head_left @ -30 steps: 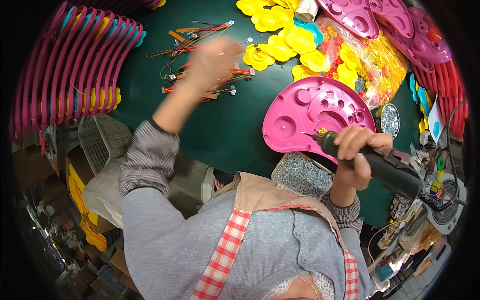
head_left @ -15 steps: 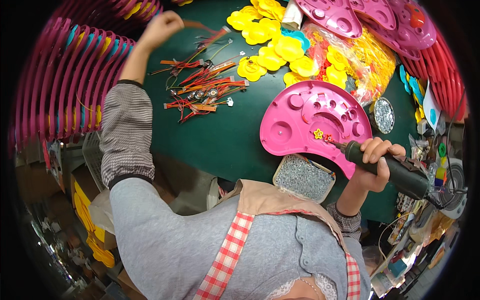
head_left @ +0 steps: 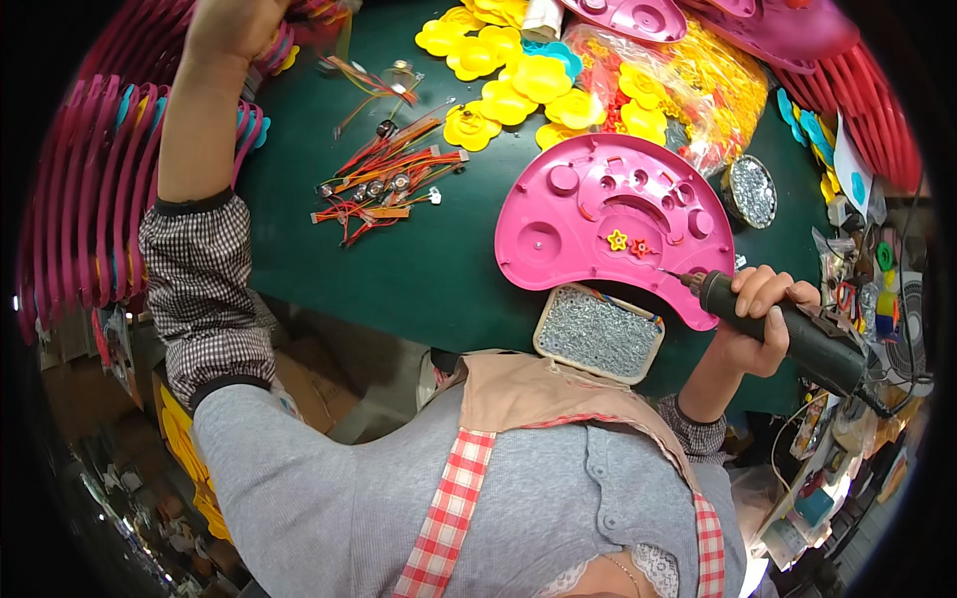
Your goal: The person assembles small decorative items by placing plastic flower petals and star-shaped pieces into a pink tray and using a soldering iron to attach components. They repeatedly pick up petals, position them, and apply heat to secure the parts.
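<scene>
My right hand (head_left: 763, 319) grips a dark electric screwdriver (head_left: 793, 334), its thin bit pointing left over the lower edge of a pink kidney-shaped plastic shell (head_left: 543, 204). A yellow star piece (head_left: 617, 241) and a red star piece (head_left: 640, 248) sit in the shell's middle. Far left, my left hand (head_left: 239, 25) is raised at the top edge, its fingers partly cut off. Blurred red and greenish wires (head_left: 324, 22) show beside it, seemingly in its grasp. Below them, a pile of red wires with small strips and round metal parts (head_left: 374, 184) lies on the green table (head_left: 299, 264).
A tray of screws (head_left: 598, 334) stands near the front edge, and a round tin (head_left: 750, 189) of small metal pieces lies right of the shell. Yellow flower pieces (head_left: 538, 78) and a plastic bag (head_left: 688, 90) fill the back. Stacked magenta frames (head_left: 90, 199) line the left.
My left hand has moved up and left, away from the wire pile. The screwdriver's bit has drawn back from the red star piece. The view has shifted slightly.
</scene>
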Action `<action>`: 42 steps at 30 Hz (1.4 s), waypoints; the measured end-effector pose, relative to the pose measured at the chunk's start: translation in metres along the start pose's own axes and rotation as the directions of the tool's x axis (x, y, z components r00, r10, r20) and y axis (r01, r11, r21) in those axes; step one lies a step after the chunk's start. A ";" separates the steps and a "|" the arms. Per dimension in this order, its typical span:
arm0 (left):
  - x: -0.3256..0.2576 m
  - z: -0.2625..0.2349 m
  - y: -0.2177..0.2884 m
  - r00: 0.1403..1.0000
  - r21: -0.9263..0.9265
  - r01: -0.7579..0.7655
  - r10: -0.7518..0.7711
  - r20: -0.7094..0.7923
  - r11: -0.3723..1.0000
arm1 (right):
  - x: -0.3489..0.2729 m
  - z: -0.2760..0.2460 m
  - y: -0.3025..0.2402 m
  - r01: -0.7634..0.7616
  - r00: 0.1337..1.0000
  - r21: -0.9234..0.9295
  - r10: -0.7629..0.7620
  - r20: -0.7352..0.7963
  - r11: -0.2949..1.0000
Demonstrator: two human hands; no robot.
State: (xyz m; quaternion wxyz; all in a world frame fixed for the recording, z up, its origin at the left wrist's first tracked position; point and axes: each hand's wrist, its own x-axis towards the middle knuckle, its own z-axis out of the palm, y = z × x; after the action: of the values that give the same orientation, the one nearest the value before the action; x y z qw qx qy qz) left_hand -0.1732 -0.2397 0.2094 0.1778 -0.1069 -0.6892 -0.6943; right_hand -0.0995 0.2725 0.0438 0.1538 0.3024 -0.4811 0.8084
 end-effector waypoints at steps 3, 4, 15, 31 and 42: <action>-0.021 0.017 0.022 0.979 0.084 -0.201 0.198 0.041 0.976 | -0.003 -0.005 -0.003 0.003 1.000 0.023 -0.003 0.000 1.000; -0.025 0.025 0.017 0.965 -0.063 -0.229 0.235 0.114 0.971 | -0.005 -0.007 -0.006 0.009 1.000 0.004 -0.009 -0.005 1.000; -0.082 0.050 -0.093 0.987 0.509 -0.158 0.157 0.045 0.846 | -0.014 -0.017 -0.020 0.014 1.000 -0.047 -0.014 -0.003 0.999; -0.191 0.258 -0.163 0.870 0.588 -0.264 -0.074 0.487 0.764 | -0.010 -0.001 -0.007 0.034 0.998 -0.141 -0.040 -0.044 0.989; -0.192 0.275 -0.198 0.883 0.579 -0.283 -0.028 0.469 0.765 | -0.007 0.004 0.027 0.000 1.000 -0.222 -0.006 -0.025 0.975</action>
State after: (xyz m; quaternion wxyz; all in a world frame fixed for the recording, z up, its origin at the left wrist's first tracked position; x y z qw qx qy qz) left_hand -0.1026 0.0507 -0.0408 0.0869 -0.2466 -0.8942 -0.3634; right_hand -0.1070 0.2561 0.0227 0.1942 0.2736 -0.5660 0.7530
